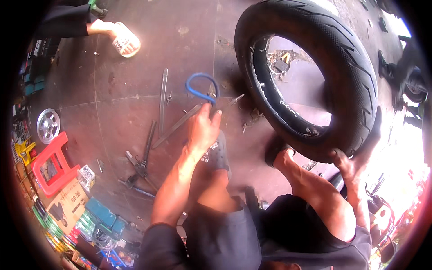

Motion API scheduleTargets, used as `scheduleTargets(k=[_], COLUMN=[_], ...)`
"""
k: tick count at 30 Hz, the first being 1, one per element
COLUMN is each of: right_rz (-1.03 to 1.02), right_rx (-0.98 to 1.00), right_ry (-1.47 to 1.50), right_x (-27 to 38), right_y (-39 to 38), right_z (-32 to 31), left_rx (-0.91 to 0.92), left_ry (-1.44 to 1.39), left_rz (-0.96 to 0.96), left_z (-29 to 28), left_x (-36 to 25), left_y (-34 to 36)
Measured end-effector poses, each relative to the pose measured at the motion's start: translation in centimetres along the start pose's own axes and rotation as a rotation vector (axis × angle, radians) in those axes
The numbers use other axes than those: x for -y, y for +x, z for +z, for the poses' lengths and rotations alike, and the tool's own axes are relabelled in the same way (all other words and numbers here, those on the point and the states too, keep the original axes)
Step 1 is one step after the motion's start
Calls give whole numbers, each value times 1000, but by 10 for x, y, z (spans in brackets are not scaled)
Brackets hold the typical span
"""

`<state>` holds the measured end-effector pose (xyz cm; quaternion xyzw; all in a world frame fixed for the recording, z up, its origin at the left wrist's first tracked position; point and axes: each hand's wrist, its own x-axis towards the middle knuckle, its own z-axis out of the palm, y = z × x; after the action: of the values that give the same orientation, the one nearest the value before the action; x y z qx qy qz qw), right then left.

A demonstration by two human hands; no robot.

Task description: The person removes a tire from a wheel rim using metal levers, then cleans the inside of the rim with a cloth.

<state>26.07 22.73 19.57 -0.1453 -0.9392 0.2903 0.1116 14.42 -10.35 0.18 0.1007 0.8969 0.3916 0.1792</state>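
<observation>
My left hand (203,128), its fingers closed, holds a looped blue hose or cord (193,90) over the floor at the middle of the head view. My right hand (353,159) grips the lower right of a black motorcycle tyre (303,20), tilted up at the right, with whitish flecks inside its bead. Long metal tyre levers (163,103) lie on the floor beside my left hand, and darker tools (146,164) lie lower left of it.
A red plastic stool (47,164), a silver wheel (48,126), cardboard (67,202) and blue cases (96,213) crowd the left. Another person's sandalled foot (126,40) is at upper left. A dark wheel (416,90) stands at far right. My feet are planted below my hands.
</observation>
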Motion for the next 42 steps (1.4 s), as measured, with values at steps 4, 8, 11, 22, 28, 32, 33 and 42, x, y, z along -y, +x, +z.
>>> scheduleTargets(k=[4, 8, 11, 22, 28, 32, 33, 42], right_rz=[-9, -307, -60, -186, -237, -223, -230, -250], right_rx=[7, -13, -43, -4, -35, 0, -5, -45], right_ry=[-79, -224, -44, -101, 41, -46, -47, -23], right_x=[-11, 14, 39, 60, 53, 60, 61, 55], right_y=[-23, -6, 3, 20, 26, 23, 23, 24], right_z=[5, 19, 29, 39, 44, 44, 44, 45], left_rx=[27, -109, -177, 99, 44, 108, 159, 649], left_ry=[212, 375, 447, 523, 829, 629, 531, 293], left_rz=[163, 396, 442, 428, 933, 1061, 1028, 680], left_z=[9, 16, 20, 19, 26, 53, 59, 88], left_x=[-14, -27, -34, -49, -59, -87, -93, -86], left_y=[39, 95, 107, 79, 112, 138, 142, 140])
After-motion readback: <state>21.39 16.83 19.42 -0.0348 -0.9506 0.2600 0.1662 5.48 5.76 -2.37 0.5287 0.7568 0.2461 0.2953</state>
